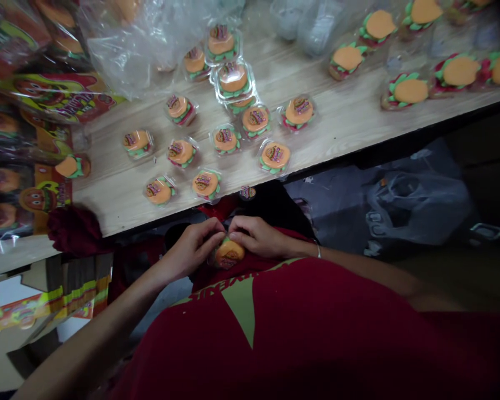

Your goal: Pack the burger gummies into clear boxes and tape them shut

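Close to my body, below the table edge, I hold a toy burger (pixel 230 254) with an orange bun and a printed label, apparently in a clear plastic case. My left hand (pixel 198 244) grips its left side, thumb and fingers bent together at the far rim. From the other side my right hand (pixel 256 236) closes on the same rim, its thumb lying over the top. The fingertips of both hands nearly meet there. A labelled toy burger (pixel 206 183) in a clear case sits on the table just beyond my hands, among several similar ones.
Several unlabelled burgers (pixel 408 90) line the right of the wooden table (pixel 316 139). Clear plastic bags (pixel 129 50) lie at the back left, by printed display boxes (pixel 62 94). Flattened cartons (pixel 75 289) stand at lower left; a translucent bag (pixel 416 205) lies below the table at right.
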Tool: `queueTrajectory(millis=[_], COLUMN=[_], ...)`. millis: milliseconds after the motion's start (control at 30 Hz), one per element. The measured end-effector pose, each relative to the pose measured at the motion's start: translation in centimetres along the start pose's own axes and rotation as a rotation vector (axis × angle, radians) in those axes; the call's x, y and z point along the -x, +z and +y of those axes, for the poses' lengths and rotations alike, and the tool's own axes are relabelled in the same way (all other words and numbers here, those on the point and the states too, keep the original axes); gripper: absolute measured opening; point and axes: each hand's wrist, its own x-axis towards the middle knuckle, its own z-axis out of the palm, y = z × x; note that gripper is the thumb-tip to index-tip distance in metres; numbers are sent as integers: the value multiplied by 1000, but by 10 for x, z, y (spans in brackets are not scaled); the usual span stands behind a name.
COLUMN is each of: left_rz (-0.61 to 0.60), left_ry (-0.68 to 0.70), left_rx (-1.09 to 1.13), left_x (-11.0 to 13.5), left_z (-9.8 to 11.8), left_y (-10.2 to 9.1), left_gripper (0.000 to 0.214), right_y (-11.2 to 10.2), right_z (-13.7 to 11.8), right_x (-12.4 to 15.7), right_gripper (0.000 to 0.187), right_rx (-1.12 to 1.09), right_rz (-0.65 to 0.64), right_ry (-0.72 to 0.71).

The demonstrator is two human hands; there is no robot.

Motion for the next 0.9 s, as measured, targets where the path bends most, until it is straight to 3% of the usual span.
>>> queueTrajectory(millis=[200, 433, 667, 900], left_rz=[178, 336, 363, 324], left_ry=[29, 97, 154, 82], left_rx=[201, -73, -171, -7], left_x=[11, 18, 17, 20], left_z=[-2, 3, -7, -8], left_y=[4, 21, 32, 32], left_gripper=[27, 16, 14, 14], right_y=[-17, -8, 0, -5], right_z=[-1, -6, 2, 3], right_x=[-4, -8, -4, -5], right_gripper=[11, 16, 24, 22], right_rx=[-109, 37, 142, 42], right_rz=[-3, -22, -20, -71], right_ry=[-83, -254, -332, -294])
